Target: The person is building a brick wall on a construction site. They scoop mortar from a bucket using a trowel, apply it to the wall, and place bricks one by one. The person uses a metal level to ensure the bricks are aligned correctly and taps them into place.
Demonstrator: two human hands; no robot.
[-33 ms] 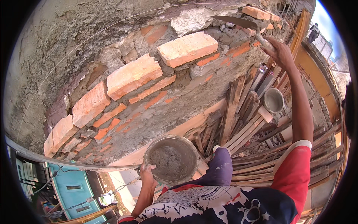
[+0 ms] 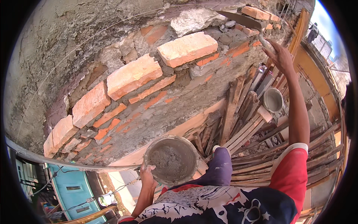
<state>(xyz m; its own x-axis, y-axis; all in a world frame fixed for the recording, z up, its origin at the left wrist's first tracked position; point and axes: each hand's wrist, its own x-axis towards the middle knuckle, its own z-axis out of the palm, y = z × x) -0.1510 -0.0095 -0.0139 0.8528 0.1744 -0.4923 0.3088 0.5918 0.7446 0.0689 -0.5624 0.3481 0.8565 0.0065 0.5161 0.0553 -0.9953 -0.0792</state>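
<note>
My left hand (image 2: 147, 175) is closed on the rim of a round bucket (image 2: 194, 164) in front of me. Wet grey mortar (image 2: 167, 158) lies inside it. At the upper right, my right hand (image 2: 279, 55) grips the handle of a trowel (image 2: 242, 19). The trowel's blade points left over the top of the brick wall, near small grey stones (image 2: 230, 24). Left of the blade, a whole orange brick (image 2: 188, 48) rests on the mortar course. More bricks (image 2: 134, 76) follow it in a curving row toward the lower left.
A thin string (image 2: 67, 61) runs above the bricks beside a rough plastered wall (image 2: 74, 22). Wooden planks (image 2: 257, 164) lie below on the right, with a smaller bucket (image 2: 273, 100) among them. A teal door (image 2: 74, 190) shows far below left. Another person (image 2: 313, 33) stands far right.
My right hand and the trowel have shifted slightly; the blade sits a little further right and higher. The left hand and the bucket have stayed in place.
</note>
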